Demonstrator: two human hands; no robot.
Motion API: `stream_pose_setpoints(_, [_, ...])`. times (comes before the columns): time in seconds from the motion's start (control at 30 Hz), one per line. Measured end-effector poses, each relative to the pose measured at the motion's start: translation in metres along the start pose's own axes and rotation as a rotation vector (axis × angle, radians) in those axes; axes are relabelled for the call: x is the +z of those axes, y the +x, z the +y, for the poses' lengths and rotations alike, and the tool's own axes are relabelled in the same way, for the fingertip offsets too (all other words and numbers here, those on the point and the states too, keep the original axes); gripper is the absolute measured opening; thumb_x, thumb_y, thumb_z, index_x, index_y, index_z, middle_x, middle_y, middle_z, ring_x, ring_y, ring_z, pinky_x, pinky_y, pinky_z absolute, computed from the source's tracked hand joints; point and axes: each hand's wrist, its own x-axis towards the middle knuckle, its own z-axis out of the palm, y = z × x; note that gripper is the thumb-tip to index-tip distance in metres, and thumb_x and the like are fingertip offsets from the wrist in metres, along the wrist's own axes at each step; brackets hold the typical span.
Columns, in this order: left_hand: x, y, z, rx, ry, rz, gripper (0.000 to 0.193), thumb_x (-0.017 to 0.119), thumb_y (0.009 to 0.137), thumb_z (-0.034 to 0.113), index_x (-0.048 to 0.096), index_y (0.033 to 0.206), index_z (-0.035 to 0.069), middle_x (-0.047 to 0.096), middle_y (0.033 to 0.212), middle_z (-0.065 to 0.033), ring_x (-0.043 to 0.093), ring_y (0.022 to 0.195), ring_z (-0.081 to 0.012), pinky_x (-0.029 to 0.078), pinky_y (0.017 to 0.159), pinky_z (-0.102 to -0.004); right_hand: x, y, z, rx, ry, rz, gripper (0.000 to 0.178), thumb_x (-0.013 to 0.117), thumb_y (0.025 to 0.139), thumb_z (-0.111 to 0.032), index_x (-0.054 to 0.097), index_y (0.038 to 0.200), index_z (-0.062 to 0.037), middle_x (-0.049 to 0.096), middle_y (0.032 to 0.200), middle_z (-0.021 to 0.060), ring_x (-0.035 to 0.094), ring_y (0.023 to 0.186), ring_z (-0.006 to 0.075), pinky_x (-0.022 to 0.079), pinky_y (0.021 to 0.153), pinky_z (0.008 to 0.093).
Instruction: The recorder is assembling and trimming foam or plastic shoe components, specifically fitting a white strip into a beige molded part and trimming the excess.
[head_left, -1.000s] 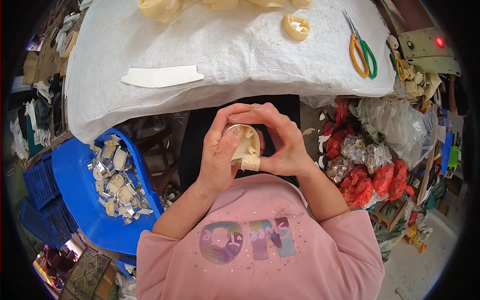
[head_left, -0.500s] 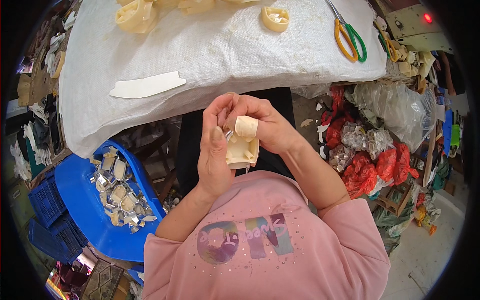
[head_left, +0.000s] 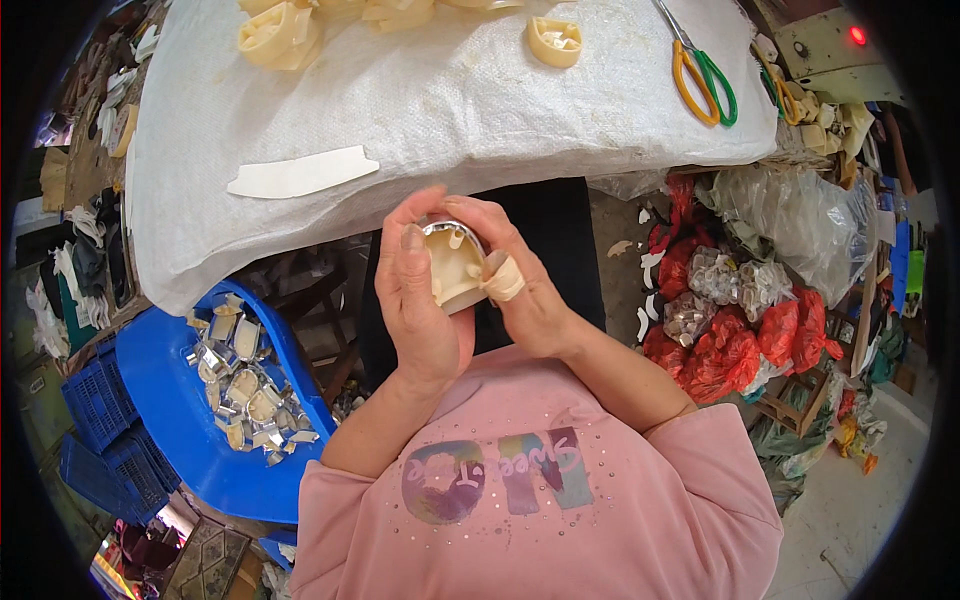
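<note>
Between both hands, above my lap, is a small cream-coloured hollow piece [head_left: 454, 268] with a shiny silver curved rim and small pegs inside. My left hand [head_left: 412, 305] wraps its left side, thumb along the edge. My right hand [head_left: 532, 300] closes round the other side, fingers over the silver rim. Beige tape or a bandage [head_left: 505, 279] covers the right thumb, which presses the lower right corner. In front, on the table, lies a flat white curved strip [head_left: 302, 172]. A similar cream piece [head_left: 555, 41] rests farther back.
White woven sheeting [head_left: 420, 110] covers the table. Scissors [head_left: 703, 80] with orange and green handles lie at its right. More cream pieces [head_left: 280, 37] sit far left. A blue tub [head_left: 165, 400] at lower left holds silver-and-cream pieces [head_left: 250, 385]. Red plastic bags [head_left: 720, 350] lie right.
The piece has turned so that its silver rim faces up and away. The taped right thumb has shifted from its top to the lower right corner. Both hands sit slightly farther left.
</note>
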Motion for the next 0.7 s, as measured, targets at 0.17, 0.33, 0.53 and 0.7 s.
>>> stream_pose_setpoints(0.17, [-0.006,0.001,0.003,-0.058,-0.261,-0.1,0.033,0.04,0.096,0.037,0.05,0.107,0.008,0.054,0.101,-0.0047,0.055,0.094,-0.0155,0.046,0.084,-0.0332,-0.006,0.002,-0.017,0.331,0.403,-0.097,0.054,0.038,0.098,-0.035,0.029,0.143,-0.0082,0.034,0.137,0.0091,0.041,0.12,0.0195,0.036,0.097,0.0323])
stream_pose_setpoints(0.33, [-0.007,0.0,-0.004,-0.069,-0.178,-0.039,0.027,0.047,0.094,0.035,0.049,0.104,0.01,0.054,0.098,-0.0026,0.054,0.092,-0.0129,0.046,0.081,-0.0309,0.001,0.002,-0.006,-0.084,0.005,0.009,0.042,0.043,0.095,-0.023,0.044,0.134,-0.0067,0.041,0.129,0.0129,0.044,0.116,0.0221,0.039,0.095,0.0339])
stream_pose_setpoints(0.53, [-0.008,-0.004,-0.01,0.004,-0.089,-0.058,0.028,0.051,0.093,0.034,0.048,0.108,0.01,0.054,0.097,-0.0029,0.054,0.09,-0.0121,0.047,0.079,-0.0305,0.008,0.005,-0.001,-0.198,-0.083,0.126,0.036,0.045,0.093,-0.017,0.052,0.127,-0.01,0.049,0.12,0.0113,0.052,0.107,0.0247,0.043,0.091,0.0349])
stream_pose_setpoints(0.7, [-0.007,-0.001,-0.005,-0.103,-0.187,0.007,0.038,0.045,0.095,0.042,0.047,0.114,0.009,0.055,0.1,-0.0062,0.055,0.087,-0.0151,0.048,0.076,-0.0336,-0.002,0.006,-0.012,0.233,0.18,0.029,0.043,0.04,0.097,-0.034,0.05,0.129,-0.0068,0.048,0.118,0.0061,0.049,0.091,0.011,0.04,0.071,0.0212])
